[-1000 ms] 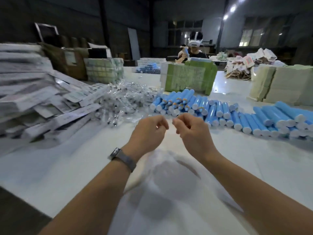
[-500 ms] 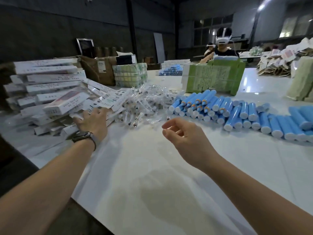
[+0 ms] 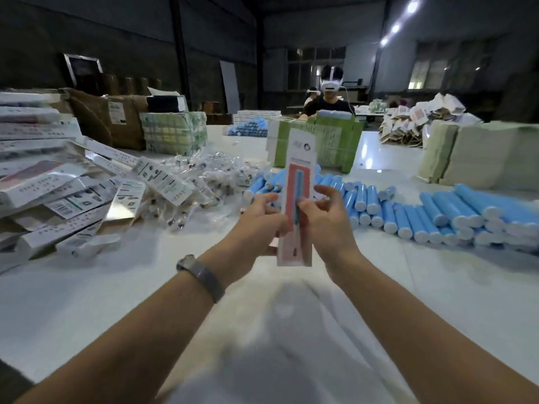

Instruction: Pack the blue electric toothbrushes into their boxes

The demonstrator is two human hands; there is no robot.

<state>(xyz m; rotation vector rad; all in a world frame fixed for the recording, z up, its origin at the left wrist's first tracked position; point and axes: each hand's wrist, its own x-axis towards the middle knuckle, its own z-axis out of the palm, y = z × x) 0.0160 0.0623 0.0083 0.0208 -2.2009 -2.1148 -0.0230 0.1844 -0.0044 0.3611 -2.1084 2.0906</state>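
Note:
I hold a long flat toothbrush box (image 3: 298, 170), white with a red panel and a blue brush pictured on it, upright over the white table (image 3: 116, 287). My left hand (image 3: 256, 223) grips its left edge. My right hand (image 3: 323, 217) pinches its right side, with the upper fingers spread. Behind the box, blue electric toothbrush handles (image 3: 437, 211) lie in rows across the table to the right. A heap of flat white boxes (image 3: 58, 193) sits on the left.
Small clear bags of parts (image 3: 198, 176) are piled behind the hands. Green cartons (image 3: 326, 144), a brown carton (image 3: 110, 118) and pale bundles (image 3: 481, 153) stand further back. A person with a headset (image 3: 329, 97) sits at the far side.
My left hand left the box heap with one box and brought it to the middle. My right hand came up and took the box's right side.

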